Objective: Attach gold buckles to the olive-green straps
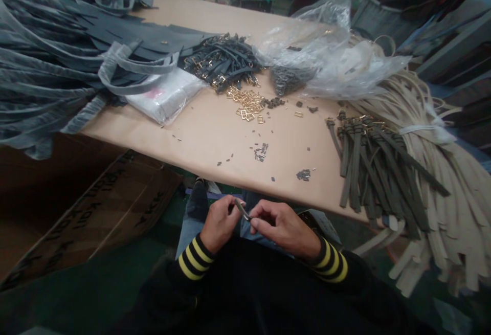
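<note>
**Below tabletop edge, L hand (219,224) and R hand (284,228) pinch small grey strip (241,209) over lap**

Strip sits btwn the two hands, its upper end sticking out from L fingers, its lower end meeting R thumb & forefinger. Exact make of piece too small to tell. Both hands narrow, fingers curled in, w/ wrists angled toward each other & knuckles up. Black sleeves w/ yellow-striped cuffs (194,258) cover both forearms, elbows out to the sides, above blue denim lap (188,235).

On tabletop (199,140), just ahead of the hands: scattered small dark pieces (261,152). Further on, a heap of gold-tone rectangular buckles (245,104) lies beside a dark pile of buckled straps (220,61). Clear plastic bag (330,64) sits at far R, w/ white packet (164,97) on the L near long grey strap bundle (46,59). Olive straps w/ buckles (368,166) hang over near R corner, against beige strip bundle (452,186). Printed cardboard box (95,207) stands low on L, beside the person.
</note>
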`<action>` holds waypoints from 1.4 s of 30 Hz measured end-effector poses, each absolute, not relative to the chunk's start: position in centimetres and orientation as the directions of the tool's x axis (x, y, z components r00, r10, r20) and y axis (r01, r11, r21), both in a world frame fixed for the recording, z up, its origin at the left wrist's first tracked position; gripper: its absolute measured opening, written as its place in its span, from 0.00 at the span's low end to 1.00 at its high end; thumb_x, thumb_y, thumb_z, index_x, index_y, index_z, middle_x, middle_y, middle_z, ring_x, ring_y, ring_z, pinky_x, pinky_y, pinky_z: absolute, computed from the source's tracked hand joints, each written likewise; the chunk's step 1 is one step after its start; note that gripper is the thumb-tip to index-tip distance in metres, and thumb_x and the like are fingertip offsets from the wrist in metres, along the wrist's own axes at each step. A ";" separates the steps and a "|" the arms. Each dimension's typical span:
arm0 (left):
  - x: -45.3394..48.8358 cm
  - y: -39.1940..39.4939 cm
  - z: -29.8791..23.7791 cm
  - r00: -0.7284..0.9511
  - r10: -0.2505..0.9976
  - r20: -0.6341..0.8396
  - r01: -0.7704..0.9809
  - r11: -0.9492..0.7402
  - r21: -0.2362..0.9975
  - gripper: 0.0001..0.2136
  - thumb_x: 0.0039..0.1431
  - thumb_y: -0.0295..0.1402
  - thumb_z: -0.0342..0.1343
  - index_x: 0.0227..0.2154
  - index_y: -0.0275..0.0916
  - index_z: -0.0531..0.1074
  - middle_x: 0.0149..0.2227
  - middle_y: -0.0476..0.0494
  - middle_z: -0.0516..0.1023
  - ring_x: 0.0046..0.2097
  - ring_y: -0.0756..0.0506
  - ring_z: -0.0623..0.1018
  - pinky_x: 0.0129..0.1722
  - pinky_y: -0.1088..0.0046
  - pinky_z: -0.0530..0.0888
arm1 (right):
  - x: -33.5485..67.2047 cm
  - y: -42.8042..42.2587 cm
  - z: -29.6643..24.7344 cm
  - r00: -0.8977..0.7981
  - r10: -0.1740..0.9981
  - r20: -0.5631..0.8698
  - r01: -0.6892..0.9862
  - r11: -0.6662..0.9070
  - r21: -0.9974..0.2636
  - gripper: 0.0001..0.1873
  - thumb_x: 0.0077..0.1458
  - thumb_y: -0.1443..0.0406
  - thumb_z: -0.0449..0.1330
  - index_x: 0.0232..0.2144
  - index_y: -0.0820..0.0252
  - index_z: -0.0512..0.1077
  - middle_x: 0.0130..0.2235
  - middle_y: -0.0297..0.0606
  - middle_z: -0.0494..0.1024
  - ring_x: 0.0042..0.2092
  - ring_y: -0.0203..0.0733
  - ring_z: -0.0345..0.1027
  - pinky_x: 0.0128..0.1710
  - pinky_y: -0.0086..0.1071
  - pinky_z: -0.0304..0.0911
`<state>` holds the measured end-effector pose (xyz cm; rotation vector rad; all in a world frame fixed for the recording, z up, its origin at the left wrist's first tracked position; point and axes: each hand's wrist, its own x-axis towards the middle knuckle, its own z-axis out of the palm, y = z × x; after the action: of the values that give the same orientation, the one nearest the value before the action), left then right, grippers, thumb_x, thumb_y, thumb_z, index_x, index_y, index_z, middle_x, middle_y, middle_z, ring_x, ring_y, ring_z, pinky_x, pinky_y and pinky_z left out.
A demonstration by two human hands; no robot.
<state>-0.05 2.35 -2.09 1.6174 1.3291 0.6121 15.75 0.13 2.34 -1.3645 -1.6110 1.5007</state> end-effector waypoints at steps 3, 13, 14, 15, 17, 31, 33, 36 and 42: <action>-0.6 2.7 -3.1 0.192 0.958 -0.213 0.410 0.119 0.904 0.05 0.44 0.29 0.50 0.26 0.35 0.68 0.27 0.47 0.69 0.30 0.48 0.70 0.30 0.72 0.67 | 16.1 0.3 1.7 -0.330 0.882 -0.337 0.094 -0.325 -0.941 0.07 0.47 0.63 0.54 0.25 0.63 0.63 0.23 0.34 0.71 0.17 0.26 0.55 0.16 0.22 0.51; 0.9 2.1 -0.6 0.262 0.849 -0.459 -0.187 0.511 0.839 0.11 0.44 0.37 0.55 0.25 0.32 0.66 0.18 0.53 0.66 0.18 0.56 0.65 0.20 0.79 0.67 | 16.3 0.6 -1.2 -0.350 0.816 -0.460 -0.064 -0.511 -0.857 0.14 0.44 0.58 0.58 0.25 0.65 0.63 0.22 0.33 0.72 0.15 0.24 0.57 0.12 0.19 0.51; 1.0 2.1 -0.7 0.246 0.853 -0.461 -0.171 0.506 0.845 0.11 0.44 0.37 0.55 0.24 0.33 0.66 0.18 0.53 0.67 0.17 0.56 0.65 0.19 0.80 0.66 | 16.2 0.5 -1.3 -0.353 0.814 -0.462 -0.073 -0.516 -0.853 0.14 0.44 0.58 0.59 0.25 0.65 0.64 0.22 0.33 0.72 0.15 0.25 0.57 0.12 0.20 0.52; 1.1 2.1 -0.8 0.234 0.857 -0.459 -0.158 0.499 0.852 0.11 0.44 0.37 0.55 0.23 0.33 0.66 0.18 0.53 0.67 0.17 0.57 0.65 0.19 0.80 0.66 | 16.2 0.5 -1.3 -0.356 0.812 -0.463 -0.081 -0.520 -0.850 0.14 0.44 0.58 0.59 0.25 0.65 0.64 0.22 0.33 0.72 0.15 0.25 0.58 0.13 0.20 0.52; 1.2 2.2 -0.9 0.225 0.861 -0.456 -0.143 0.492 0.859 0.11 0.45 0.37 0.55 0.21 0.33 0.65 0.17 0.53 0.67 0.16 0.57 0.65 0.18 0.81 0.65 | 16.2 0.5 -1.4 -0.360 0.810 -0.463 -0.099 -0.527 -0.844 0.15 0.43 0.58 0.59 0.24 0.66 0.64 0.22 0.33 0.72 0.15 0.25 0.58 0.13 0.20 0.53; 0.7 2.8 -2.0 0.161 0.891 -0.425 -0.113 0.445 0.889 0.11 0.48 0.37 0.52 0.25 0.31 0.69 0.14 0.55 0.65 0.14 0.57 0.62 0.14 0.83 0.61 | 16.3 0.7 -1.5 -0.432 0.760 -0.486 -0.100 -0.576 -0.811 0.14 0.43 0.59 0.60 0.26 0.67 0.66 0.24 0.35 0.74 0.18 0.27 0.63 0.17 0.21 0.59; 0.3 3.1 -2.6 0.135 0.902 -0.411 -0.088 0.424 0.902 0.11 0.48 0.37 0.52 0.25 0.32 0.69 0.14 0.55 0.65 0.14 0.57 0.62 0.14 0.83 0.60 | 16.4 0.7 -1.6 -0.470 0.719 -0.512 -0.069 -0.608 -0.791 0.15 0.42 0.60 0.60 0.27 0.68 0.66 0.25 0.36 0.74 0.19 0.27 0.64 0.19 0.21 0.60; -0.2 3.5 -3.5 0.130 0.902 -0.413 -0.081 0.424 0.902 0.11 0.47 0.38 0.51 0.24 0.32 0.69 0.14 0.55 0.65 0.14 0.57 0.62 0.13 0.83 0.60 | 16.5 0.6 -2.1 -0.500 0.686 -0.528 -0.037 -0.626 -0.779 0.16 0.42 0.59 0.60 0.29 0.68 0.66 0.26 0.36 0.74 0.20 0.28 0.65 0.19 0.21 0.60; -0.1 3.5 -4.1 0.114 0.891 -0.439 -0.106 0.450 0.887 0.11 0.46 0.38 0.52 0.25 0.32 0.68 0.13 0.56 0.64 0.13 0.57 0.60 0.12 0.83 0.59 | 16.6 0.4 -2.7 -0.525 0.653 -0.547 0.006 -0.639 -0.769 0.18 0.43 0.57 0.59 0.30 0.69 0.66 0.27 0.37 0.73 0.21 0.28 0.66 0.21 0.21 0.62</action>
<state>-0.14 3.51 -4.13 0.8166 1.2377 0.8653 16.57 0.38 -2.74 -1.2339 -1.0372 2.2024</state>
